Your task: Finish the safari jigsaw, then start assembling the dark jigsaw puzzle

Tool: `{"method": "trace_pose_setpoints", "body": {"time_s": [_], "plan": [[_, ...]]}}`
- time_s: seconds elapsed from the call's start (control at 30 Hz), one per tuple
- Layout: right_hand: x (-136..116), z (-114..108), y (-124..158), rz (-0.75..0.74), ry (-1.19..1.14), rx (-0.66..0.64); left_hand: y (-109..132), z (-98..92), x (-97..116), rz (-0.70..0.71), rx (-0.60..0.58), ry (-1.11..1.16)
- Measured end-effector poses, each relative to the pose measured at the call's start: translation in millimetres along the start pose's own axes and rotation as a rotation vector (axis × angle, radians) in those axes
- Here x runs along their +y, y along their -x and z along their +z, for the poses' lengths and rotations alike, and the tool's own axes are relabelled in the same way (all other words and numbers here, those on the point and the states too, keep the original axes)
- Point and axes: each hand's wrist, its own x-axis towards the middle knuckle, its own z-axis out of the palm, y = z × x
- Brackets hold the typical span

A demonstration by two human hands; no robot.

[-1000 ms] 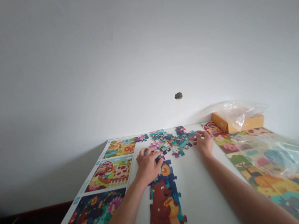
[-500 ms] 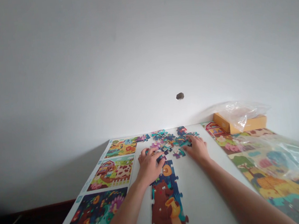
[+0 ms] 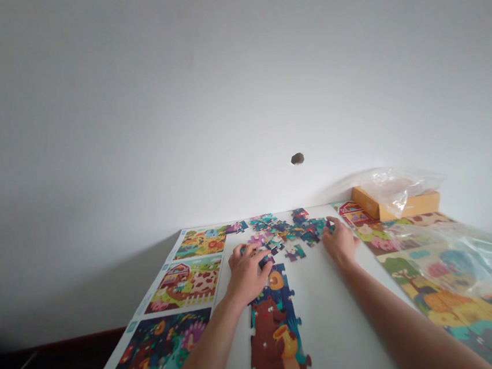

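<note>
At the far end of a white desk (image 3: 329,321), against a bare wall (image 3: 237,92), a person sits with both forearms reaching forward, seen here from the head camera. A loose scatter of jigsaw pieces (image 3: 283,236) lies in the middle of the desk, some overlapping. Just below it, a joined strip of puzzle (image 3: 275,338) runs toward the person, showing a brown bear holding a honey pot.

The left hand (image 3: 246,274) is curved and half closed, its fingertips down on pieces at the lower edge of the scatter, just above the strip's top end. The fingers hide whether it pinches one. The right hand (image 3: 341,244) is less curled, its fingers close together and touching pieces at the scatter's right edge; whether it grips one cannot be told either. Small pieces like these seem best handled with the fingertips, keeping the palms up off the loose ones.

Printed picture cards (image 3: 185,283) line the desk's left side. To the right lie a large printed sheet (image 3: 430,285) under clear plastic wrap (image 3: 457,260), and an orange cardboard box (image 3: 408,203) beneath a plastic bag (image 3: 396,188).
</note>
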Motion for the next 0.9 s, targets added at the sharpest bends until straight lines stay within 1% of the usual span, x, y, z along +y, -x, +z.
{"method": "trace_pose_setpoints", "body": {"time_s": [0.07,0.13,0.17,0.23,0.27,0.33,0.37,0.43,0.53,0.57,0.63,0.7,0.73,0.8,0.9], "plan": [[0,2,1,-0.008,0.088,0.053,0,0.4,0,0.001,-0.002,0.003],[-1,5,3,-0.120,0.131,0.044,0,0.7,-1,0.004,0.000,0.006],[-3,7,5,-0.210,0.138,0.002,0,0.8,-1,0.007,0.001,0.007],[-6,10,8,-0.403,0.145,-0.135,0,0.6,-1,0.013,0.001,0.010],[-7,12,9,-0.476,0.149,-0.203,0,0.3,0,0.015,0.001,0.010],[-9,14,11,-0.547,0.150,-0.286,0,-0.7,0,0.015,-0.003,0.007],[-9,14,11,-0.551,0.143,-0.298,0,-1.3,0,0.012,-0.006,0.005],[-9,13,11,-0.523,0.124,-0.276,0,-2.5,1,0.017,-0.021,0.000],[-9,11,10,-0.489,0.106,-0.227,0,-3.8,1,0.079,-0.070,0.006],[-9,11,10,-0.504,0.097,-0.229,0,-4.1,1,0.105,-0.088,0.009],[-11,11,12,-0.590,0.073,-0.274,0,-4.4,2,0.128,-0.108,0.012],[-13,13,15,-0.676,0.061,-0.338,0,-4.6,3,0.100,-0.097,0.012],[-13,14,16,-0.689,0.064,-0.356,0,-4.6,3,0.074,-0.083,0.011],[-14,15,16,-0.642,0.077,-0.335,0,-4.2,4,0.017,-0.043,0.008],[-13,14,14,-0.557,0.089,-0.249,-1,-2.1,4,-0.038,0.003,0.000]]}}
